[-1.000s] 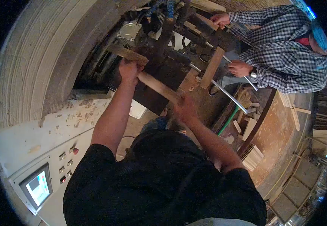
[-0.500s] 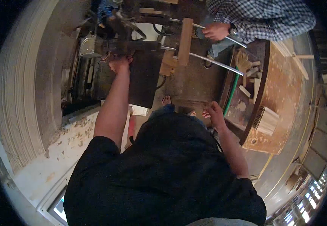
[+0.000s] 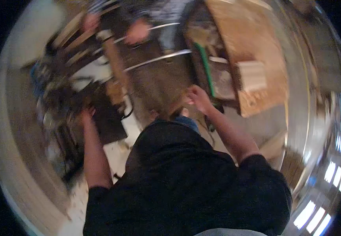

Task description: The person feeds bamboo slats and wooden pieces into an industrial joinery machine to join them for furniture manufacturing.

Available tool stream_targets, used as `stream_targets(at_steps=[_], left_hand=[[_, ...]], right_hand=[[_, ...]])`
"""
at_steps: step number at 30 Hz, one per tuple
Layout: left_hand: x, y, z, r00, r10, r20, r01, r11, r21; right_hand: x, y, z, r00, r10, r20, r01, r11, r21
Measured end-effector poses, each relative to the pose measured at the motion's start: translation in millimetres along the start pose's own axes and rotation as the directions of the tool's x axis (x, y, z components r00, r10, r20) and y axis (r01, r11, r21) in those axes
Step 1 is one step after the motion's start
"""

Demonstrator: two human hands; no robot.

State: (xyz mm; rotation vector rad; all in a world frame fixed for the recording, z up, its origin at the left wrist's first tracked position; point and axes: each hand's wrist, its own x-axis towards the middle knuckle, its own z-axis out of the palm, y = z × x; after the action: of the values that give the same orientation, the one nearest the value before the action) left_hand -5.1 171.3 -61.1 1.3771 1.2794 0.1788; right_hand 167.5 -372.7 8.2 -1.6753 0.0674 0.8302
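My left hand (image 3: 87, 114) is at the dark, flat plate (image 3: 107, 128) of a machine, over its left part. Motion smears its fingers, and what they touch is lost in the blur. In front of my body, above the floor, my right hand (image 3: 198, 98) is raised with the fingers curled together. I cannot tell what, if anything, is pinched in it. A green bar (image 3: 206, 70) lies beyond it to the right. An upright-looking wooden board (image 3: 115, 59) crosses two metal rods (image 3: 158, 59) past the plate.
Another person's hand (image 3: 137, 31) is by the metal rods, with a second hand (image 3: 92, 21) farther left. On the right a worn wooden table (image 3: 272, 51) bears a pale ridged wood block (image 3: 252, 74). Wood scraps (image 3: 217, 59) lie beside the green bar.
The whole view has swung and blurred, so the machine and table appear farther left. The other person's second hand has come into view at the upper left. My right hand stays curled.
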Motion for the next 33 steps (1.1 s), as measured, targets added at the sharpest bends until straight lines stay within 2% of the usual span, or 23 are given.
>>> stream_targets(at_steps=[1, 3, 5, 6, 7, 8, 9, 12, 14, 15, 16, 17, 18, 20, 22, 23, 24, 26, 29, 30, 31, 32, 33], left_hand=[[25, -25, -18, 0.996, 0.08, 0.049, -0.078, 0.996, -0.046], [78, -33, -46, 0.972, -0.118, 0.202, 0.193, 0.894, -0.404], [82, -22, -42, 0.977, -0.212, 0.017, 0.211, 0.961, -0.177], [78, -18, -43, 0.98, -0.197, 0.04, 0.201, 0.967, -0.157], [73, -14, -46, 0.973, -0.215, 0.089, 0.232, 0.91, -0.343], [65, -6, -56, 0.964, -0.227, 0.137, 0.265, 0.816, -0.514], [61, -2, -60, 0.964, -0.218, 0.152, 0.265, 0.827, -0.495], [46, 8, -71, 0.891, -0.069, 0.449, 0.294, 0.84, -0.455], [42, 15, -71, 0.782, 0.023, 0.623, 0.316, 0.847, -0.428], [43, 16, -68, 0.773, 0.021, 0.634, 0.317, 0.853, -0.415], [45, 16, -64, 0.81, -0.067, 0.583, 0.192, 0.969, -0.155], [47, 15, -59, 0.854, -0.126, 0.505, 0.071, 0.989, 0.128], [50, 14, -54, 0.899, -0.151, 0.411, -0.033, 0.913, 0.407], [55, 11, -43, 0.972, -0.094, 0.215, -0.138, 0.515, 0.846], [58, 11, -34, 0.993, 0.091, 0.077, -0.072, -0.059, 0.996], [58, 12, -31, 0.977, 0.208, 0.05, 0.024, -0.339, 0.94], [38, 14, -22, 0.975, 0.215, 0.054, 0.024, -0.343, 0.939], [-35, 7, 3, 0.745, 0.66, -0.098, -0.106, 0.262, 0.959], [-74, 9, 29, 0.821, 0.556, -0.131, -0.039, 0.283, 0.958], [-90, 8, 39, 0.816, 0.563, -0.13, -0.041, 0.281, 0.959], [-108, 6, 49, 0.759, 0.649, -0.052, -0.174, 0.279, 0.945], [-129, 7, 62, 0.685, 0.729, 0.019, -0.304, 0.262, 0.916], [-153, 9, 77, 0.68, 0.733, 0.021, -0.305, 0.256, 0.917]], right_hand=[[-4, -9, -5, 0.999, -0.025, -0.046, 0.023, 0.999, -0.044], [-1, -12, -27, 0.99, -0.049, -0.129, 0.04, 0.997, -0.068], [-1, -10, -47, 0.984, -0.071, -0.164, 0.107, 0.969, 0.222], [-2, -5, -56, 0.972, -0.084, -0.219, 0.177, 0.877, 0.448], [-9, -10, -67, 0.966, -0.084, -0.246, 0.192, 0.868, 0.459], [-23, -25, -76, 0.936, -0.089, -0.34, 0.292, 0.736, 0.611], [-33, -31, -88, 0.899, -0.071, -0.433, 0.392, 0.57, 0.722], [-44, -15, -132, 0.785, -0.007, -0.619, 0.583, 0.349, 0.734], [-50, 4, -155, 0.746, 0.082, -0.661, 0.603, 0.34, 0.722], [-53, 12, -164, 0.711, 0.16, -0.684, 0.609, 0.346, 0.714], [-55, 20, -172, 0.655, 0.225, -0.721, 0.598, 0.43, 0.677], [-55, 27, -179, 0.648, 0.229, -0.726, 0.605, 0.424, 0.674], [-53, 41, -189, 0.648, 0.255, -0.717, 0.607, 0.395, 0.689], [-58, 55, -201, 0.645, 0.283, -0.71, 0.613, 0.363, 0.702], [-62, 59, -208, 0.54, 0.337, -0.771, 0.648, 0.417, 0.637], [-63, 61, -212, 0.538, 0.339, -0.772, 0.654, 0.41, 0.636], [-64, 65, -217, 0.523, 0.326, -0.787, 0.67, 0.413, 0.616], [-67, 71, -228, 0.506, 0.316, -0.803, 0.69, 0.409, 0.597], [-74, 70, -245, 0.553, 0.322, -0.768, 0.716, 0.287, 0.636], [-80, 59, -247, 0.416, 0.357, -0.836, 0.713, 0.443, 0.544], [-83, 53, -249, 0.271, 0.366, -0.89, 0.672, 0.59, 0.447], [-79, 59, -258, 0.274, 0.37, -0.888, 0.676, 0.583, 0.451], [-71, 70, -272, 0.173, 0.397, -0.901, 0.66, 0.632, 0.405]])
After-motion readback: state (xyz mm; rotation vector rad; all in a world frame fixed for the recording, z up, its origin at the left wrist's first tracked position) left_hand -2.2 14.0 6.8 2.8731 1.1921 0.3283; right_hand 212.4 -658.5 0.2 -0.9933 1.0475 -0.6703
